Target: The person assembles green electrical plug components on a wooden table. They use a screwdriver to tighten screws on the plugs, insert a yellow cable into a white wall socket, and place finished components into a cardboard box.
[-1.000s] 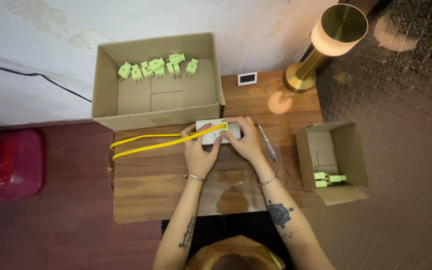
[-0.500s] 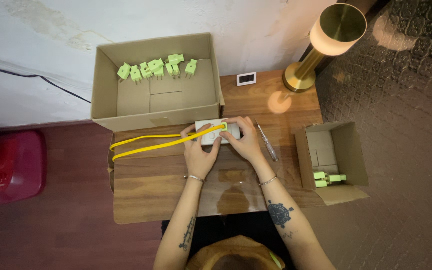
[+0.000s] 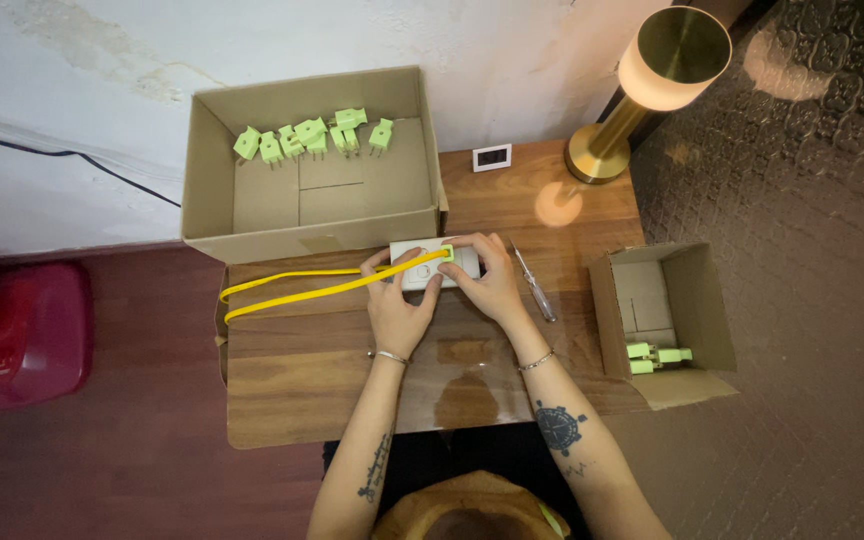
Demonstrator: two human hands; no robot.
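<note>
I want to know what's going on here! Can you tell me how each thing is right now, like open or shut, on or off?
Lamp: lit.
Large cardboard box: open, green plugs in a row inside.
Small cardboard box: open, a few green plugs inside.
White socket block: flat on the table, a green plug on top.
Yellow cable: looped.
Left hand: grip on block.
Right hand: grip on block.
Screwdriver: lying untouched.

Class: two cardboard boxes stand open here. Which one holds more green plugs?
The large cardboard box behind the hands: a row of green plugs, against few in the small box beside the table.
</note>
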